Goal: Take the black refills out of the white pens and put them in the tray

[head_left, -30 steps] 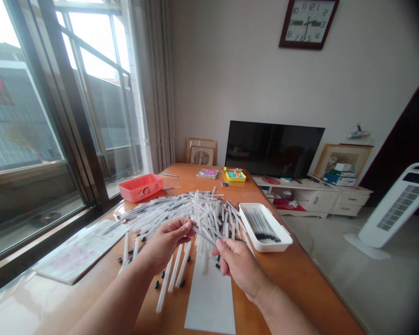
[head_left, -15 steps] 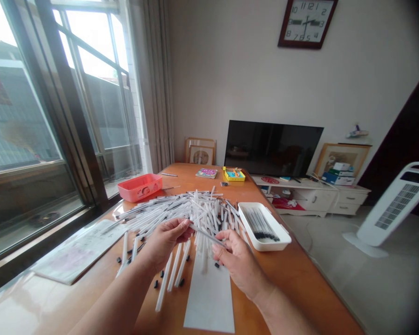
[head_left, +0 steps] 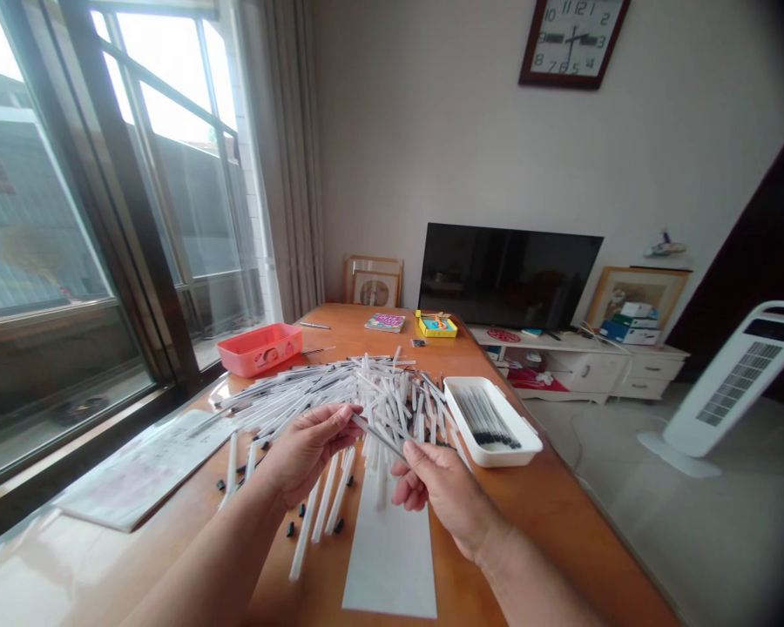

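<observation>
Between my two hands, a slim greyish pen (head_left: 379,435) slants down to the right above the table. My left hand (head_left: 314,444) pinches its far left end between thumb and fingers. At its lower right end, my right hand (head_left: 437,479) has thumb and fingers closed on it, the other fingers curled. Behind and below lies a large pile of translucent white pen barrels (head_left: 327,383), mixed with dark pieces. Nearer to me are several loose white barrels (head_left: 305,533) and small black caps (head_left: 338,526). A white paper strip (head_left: 390,557) lies under my right hand.
Right of the pile, a white plastic box (head_left: 526,451) holds several slim pens with black ends. A red box (head_left: 261,350) stands at the left. Farther back lie a colourful booklet (head_left: 385,323) and a yellow box (head_left: 436,326). At the left is a large booklet (head_left: 137,475).
My right thumb has moved from below the pen to on top of it, and the right fingers have curled in underneath. My left hand keeps its pinch. The view has shifted slightly.
</observation>
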Available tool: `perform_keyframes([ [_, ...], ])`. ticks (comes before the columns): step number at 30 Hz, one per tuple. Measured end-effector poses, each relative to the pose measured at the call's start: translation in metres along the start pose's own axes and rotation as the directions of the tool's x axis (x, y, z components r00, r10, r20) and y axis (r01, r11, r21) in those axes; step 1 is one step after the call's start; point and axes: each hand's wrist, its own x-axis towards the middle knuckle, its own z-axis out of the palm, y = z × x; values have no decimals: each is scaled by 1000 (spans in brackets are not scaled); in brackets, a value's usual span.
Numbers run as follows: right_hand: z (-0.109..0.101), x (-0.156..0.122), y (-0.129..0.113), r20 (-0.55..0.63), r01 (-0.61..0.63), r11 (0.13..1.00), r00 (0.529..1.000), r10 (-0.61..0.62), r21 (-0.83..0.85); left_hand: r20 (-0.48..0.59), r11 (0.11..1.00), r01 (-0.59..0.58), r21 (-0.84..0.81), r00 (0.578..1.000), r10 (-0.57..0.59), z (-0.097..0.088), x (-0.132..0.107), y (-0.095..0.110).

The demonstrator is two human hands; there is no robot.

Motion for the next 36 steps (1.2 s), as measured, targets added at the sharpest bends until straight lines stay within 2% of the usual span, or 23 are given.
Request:
perform_keyframes([
  [5, 0, 1, -2, -39, 74, 997, 996, -74, -10, -14, 1000, 12, 22, 1000, -12, -1, 1, -2],
  [8, -1, 1, -4, -38, 65, 998, 997, -66, -26, 4, 1000, 8, 20, 1000, -8, 1, 0, -1],
  [18, -4, -4, -1, 87, -9, 1000, 996, 12, -29, 69, 998, -21, 60, 997, 17, 5, -6, 7],
  [26, -4, -5, -3, 147, -25, 999, 989, 21, 21, 97, 994, -37, 107, 995, 27, 5, -8, 12],
  [31, -4, -6, -4, 160, -32, 999, 987, 29, 14, 96, 988, -52, 148, 995, 38, 6, -8, 12],
  [36, -3, -7, -9, 161, 6, 1000, 987, -2, -21, 56, 964, -109, 243, 994, 98, 5, -5, 5],
])
